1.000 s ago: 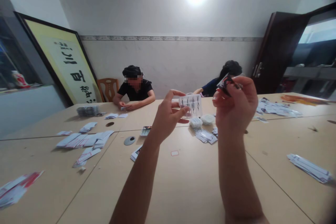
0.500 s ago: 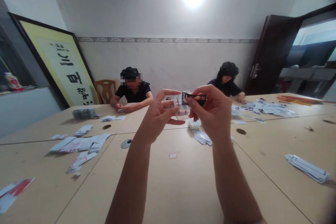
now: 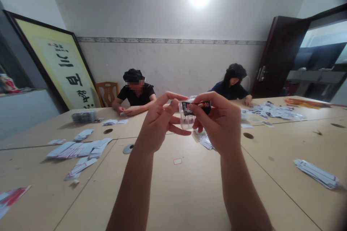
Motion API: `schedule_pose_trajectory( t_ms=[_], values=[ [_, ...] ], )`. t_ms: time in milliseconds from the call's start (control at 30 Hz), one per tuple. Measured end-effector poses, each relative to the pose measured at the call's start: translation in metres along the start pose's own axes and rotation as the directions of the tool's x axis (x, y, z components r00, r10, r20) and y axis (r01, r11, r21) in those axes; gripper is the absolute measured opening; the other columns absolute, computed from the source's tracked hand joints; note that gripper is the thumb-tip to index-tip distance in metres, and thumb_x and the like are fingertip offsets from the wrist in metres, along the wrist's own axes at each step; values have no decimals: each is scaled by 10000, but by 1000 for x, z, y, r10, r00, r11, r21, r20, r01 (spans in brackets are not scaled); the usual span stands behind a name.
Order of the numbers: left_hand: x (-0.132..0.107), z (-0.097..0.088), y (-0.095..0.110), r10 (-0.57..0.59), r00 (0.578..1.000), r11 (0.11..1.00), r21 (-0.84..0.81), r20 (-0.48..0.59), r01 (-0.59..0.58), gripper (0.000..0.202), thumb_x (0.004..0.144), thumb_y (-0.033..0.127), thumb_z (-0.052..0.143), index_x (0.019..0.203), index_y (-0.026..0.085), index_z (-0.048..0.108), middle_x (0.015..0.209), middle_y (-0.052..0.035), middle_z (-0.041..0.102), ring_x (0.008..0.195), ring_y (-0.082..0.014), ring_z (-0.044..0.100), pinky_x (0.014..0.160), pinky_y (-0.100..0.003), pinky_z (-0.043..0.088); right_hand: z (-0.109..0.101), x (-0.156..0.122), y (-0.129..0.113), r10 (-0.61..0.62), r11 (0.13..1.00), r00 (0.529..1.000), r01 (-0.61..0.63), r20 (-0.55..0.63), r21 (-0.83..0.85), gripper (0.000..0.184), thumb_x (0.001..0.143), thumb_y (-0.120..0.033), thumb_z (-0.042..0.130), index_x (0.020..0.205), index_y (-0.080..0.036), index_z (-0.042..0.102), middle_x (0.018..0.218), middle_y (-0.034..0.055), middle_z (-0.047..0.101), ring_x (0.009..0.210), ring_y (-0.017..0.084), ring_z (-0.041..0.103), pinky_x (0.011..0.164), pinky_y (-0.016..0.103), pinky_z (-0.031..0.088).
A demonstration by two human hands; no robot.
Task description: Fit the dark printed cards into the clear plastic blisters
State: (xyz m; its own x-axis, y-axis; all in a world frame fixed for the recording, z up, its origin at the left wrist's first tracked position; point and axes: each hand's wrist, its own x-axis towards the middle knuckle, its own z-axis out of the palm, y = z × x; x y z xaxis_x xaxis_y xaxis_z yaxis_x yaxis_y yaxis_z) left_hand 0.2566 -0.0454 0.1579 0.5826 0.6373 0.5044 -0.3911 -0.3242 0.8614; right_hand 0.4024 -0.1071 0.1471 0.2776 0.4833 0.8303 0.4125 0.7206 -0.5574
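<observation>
In front of me, raised above the table, my left hand [image 3: 159, 119] grips a small clear plastic box [image 3: 187, 124] by its edges. Small dark pieces show inside the box, too small to name. My right hand [image 3: 219, 119] is closed, pinching a black printed label [image 3: 202, 107] between thumb and fingers. The label lies against the upper face of the box, and its left end is over the plastic. Whether it sticks there I cannot tell. Behind my right hand, part of a pile of white cards [image 3: 204, 140] lies on the table.
White paper slips [image 3: 78, 149] lie in stacks on the left, with a pile of packs [image 3: 85, 116] behind them. Another stack [image 3: 316, 173] is at right. Two people [image 3: 137, 92] [image 3: 233, 86] sit across the table, scattered cards [image 3: 276, 111] by the right one.
The label has moved slightly left and down over the box. My left thumb has lifted toward the box's upper edge. The view has shifted a little.
</observation>
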Motion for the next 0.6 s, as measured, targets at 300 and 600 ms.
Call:
schedule_pose_trajectory(
  t_ms=[300, 600],
  values=[
    [-3, -2, 3, 32, 999, 999, 43, 35, -33, 207, 886, 320, 727, 1052, 231, 641, 831, 31, 707, 717, -172, 751, 574, -337, 694, 0, -4, -6, -45, 999, 999, 45, -19, -25, 79, 839, -168, 741, 822, -198, 670, 574, -71, 602, 430, 90, 612, 413, 201, 463],
    [-5, 0, 6, 43, 998, 998, 39, 40, -45, 211, 890, 327, 723, 1049, 216, 638, 839, 21, 721, 724, -162, 745, 572, -311, 694, 1, -5, -6, -83, 997, 996, 82, -44, -13, 83, 822, -155, 750, 812, -198, 680, 635, -55, 640, 428, 81, 598, 393, 199, 458]
  ],
)
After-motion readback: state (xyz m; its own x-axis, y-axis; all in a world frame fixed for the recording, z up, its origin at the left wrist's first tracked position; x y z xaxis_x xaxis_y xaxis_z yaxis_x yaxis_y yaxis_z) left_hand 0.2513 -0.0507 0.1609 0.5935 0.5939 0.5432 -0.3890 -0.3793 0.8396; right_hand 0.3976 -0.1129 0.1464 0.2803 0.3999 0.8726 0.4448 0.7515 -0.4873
